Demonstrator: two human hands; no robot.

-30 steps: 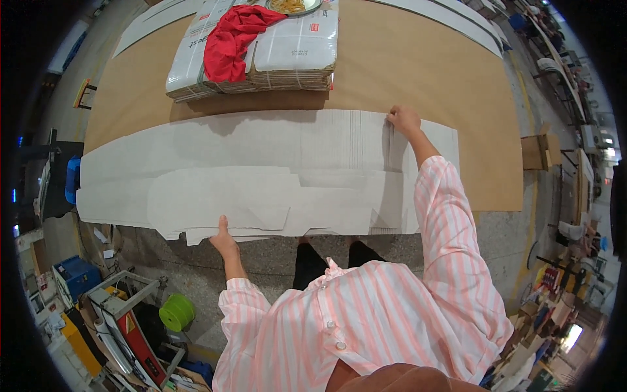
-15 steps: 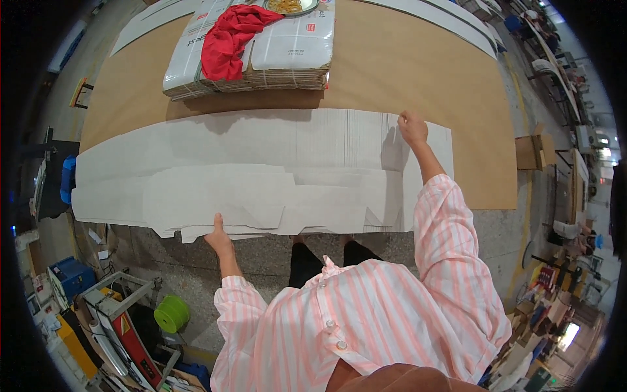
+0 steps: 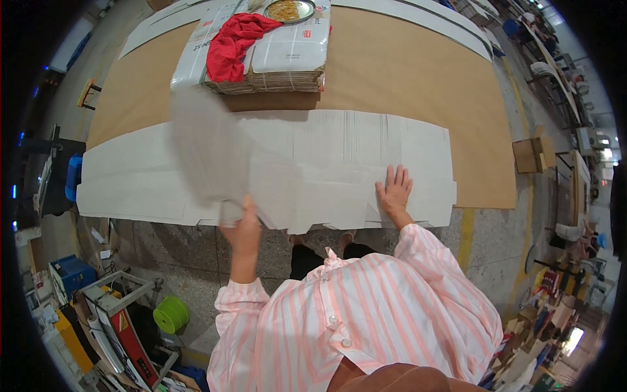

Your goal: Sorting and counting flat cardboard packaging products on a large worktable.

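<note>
My left hand (image 3: pixel 243 228) grips the near edge of a white cardboard sheet (image 3: pixel 209 147), which is tilted up off the table and smeared by motion. Beneath it, a long layer of flat white cardboard sheets (image 3: pixel 333 163) runs along the table's near edge, with cut notches and fold lines. Toward the right end of this layer, my right hand (image 3: pixel 396 191) lies flat on the cardboard with its fingers spread, holding nothing. The raised sheet hides part of the layer's left half.
A brown-covered table (image 3: pixel 392 72) bears a strapped stack of flattened cartons (image 3: pixel 287 55), topped by a red cloth (image 3: pixel 235 46) and a metal plate of food (image 3: pixel 287 10). On the floor at lower left stand a green spool (image 3: pixel 171 315), a metal frame (image 3: pixel 121 294) and a blue box (image 3: pixel 73 279).
My left hand has lifted a cardboard sheet off the layer and tilted it upward. My right hand has come nearer from the layer's far edge and opened flat on it.
</note>
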